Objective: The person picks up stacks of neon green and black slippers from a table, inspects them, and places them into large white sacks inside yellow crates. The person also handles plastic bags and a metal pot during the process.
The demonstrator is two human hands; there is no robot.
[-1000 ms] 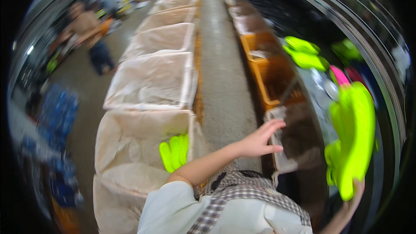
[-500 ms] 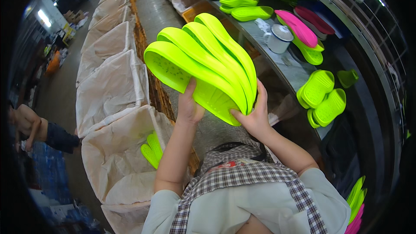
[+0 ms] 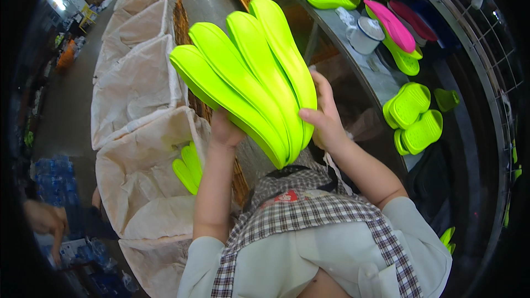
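A fanned stack of several neon-green shoe soles [image 3: 248, 77] is held up in front of me, their smooth outer sides toward me. My left hand [image 3: 227, 130] grips the stack's lower left edge, its fingers partly hidden behind the soles. On the right, my right hand [image 3: 327, 116] clasps the narrow gathered end, thumb in front and fingers behind. More green soles [image 3: 187, 168] lie inside the cloth-lined bin [image 3: 138, 187] beside my left forearm.
A row of cloth-lined bins [image 3: 132, 72] runs along the left. At right, a metal table [image 3: 353, 49] carries green soles [image 3: 332, 0], a pink sole [image 3: 389, 25], a lidded white mug [image 3: 365, 35] and green clogs [image 3: 422, 131]. A person [image 3: 47, 221] is at the lower left.
The stack has tilted, so the hollow inner side seen before is turned away and the outer sides show. Both hands keep their hold, with the right thumb moved up. The person at left appears lower.
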